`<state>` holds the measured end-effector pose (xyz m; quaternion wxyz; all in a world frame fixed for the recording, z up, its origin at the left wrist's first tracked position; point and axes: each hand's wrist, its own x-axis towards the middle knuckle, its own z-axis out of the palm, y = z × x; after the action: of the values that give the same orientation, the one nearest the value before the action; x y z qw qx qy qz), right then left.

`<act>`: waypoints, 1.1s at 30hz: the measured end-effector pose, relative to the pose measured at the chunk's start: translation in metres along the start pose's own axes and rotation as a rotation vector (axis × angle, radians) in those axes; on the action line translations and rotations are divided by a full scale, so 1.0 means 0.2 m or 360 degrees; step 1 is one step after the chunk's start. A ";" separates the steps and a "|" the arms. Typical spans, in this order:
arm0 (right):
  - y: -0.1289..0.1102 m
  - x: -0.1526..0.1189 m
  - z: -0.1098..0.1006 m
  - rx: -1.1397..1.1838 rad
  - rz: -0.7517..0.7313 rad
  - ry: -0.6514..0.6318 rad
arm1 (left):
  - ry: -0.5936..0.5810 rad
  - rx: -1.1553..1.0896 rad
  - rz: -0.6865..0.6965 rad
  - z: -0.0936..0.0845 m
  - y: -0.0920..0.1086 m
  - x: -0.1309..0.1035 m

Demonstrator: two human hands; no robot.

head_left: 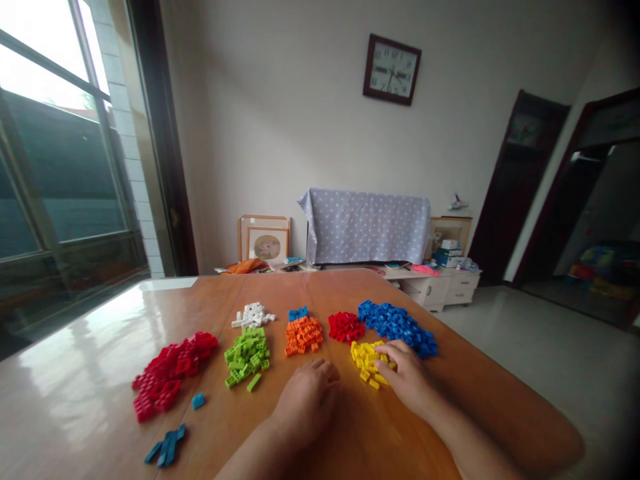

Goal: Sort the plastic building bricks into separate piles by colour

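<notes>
My right hand (409,379) reaches over a heap of yellow toy bricks (367,357). Its thumb and forefinger are apart at the heap's right side, and no brick shows between them. My left hand (309,393) is low over the table in front of the orange bricks (303,335). Its fingers curl inward, and whatever they may hold is hidden. Small red bricks (346,327) and a long pile of blue bricks (397,325) lie beyond the yellow heap. Light green bricks (247,357) sit left of the orange ones.
All the heaps lie on a glossy wooden table (380,433). Crimson bricks (173,373) spread at the left, with a few teal pieces (167,447) and a single blue piece (199,401) nearer me. White bricks (253,315) and some blue bricks (299,313) lie farther back.
</notes>
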<state>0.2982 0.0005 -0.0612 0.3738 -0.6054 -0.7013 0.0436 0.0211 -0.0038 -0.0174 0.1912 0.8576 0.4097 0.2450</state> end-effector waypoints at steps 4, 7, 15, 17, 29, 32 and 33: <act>0.00 0.01 -0.03 -0.0006 0.0066 0.0052 | 0.0042 0.0034 0.0027 0.00 -0.01 0.00; 0.06 0.06 -0.10 0.0042 0.0111 0.0130 | 0.0080 0.0048 0.0036 -0.01 -0.02 0.00; 0.26 0.15 -0.15 0.0153 0.0234 0.0217 | 0.0056 0.0078 0.0021 0.01 0.03 0.03; 0.32 0.18 -0.16 0.0213 0.0305 0.0358 | 0.0054 0.0089 0.0011 0.01 0.04 0.03; 0.61 0.48 -0.31 0.0361 0.0512 0.0456 | -0.0174 0.0336 0.0125 0.10 0.22 0.23; 0.65 0.53 -0.22 0.0464 0.0563 0.0292 | -0.0188 0.0348 0.0261 0.21 0.30 0.36; 0.65 0.54 -0.19 0.0496 0.0578 0.0229 | -0.0196 0.0345 0.0328 0.24 0.32 0.40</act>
<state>0.4279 0.1155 -0.0508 0.4977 -0.6581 -0.5373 0.1746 0.1319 0.0169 -0.0021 0.0962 0.9241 0.3311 0.1647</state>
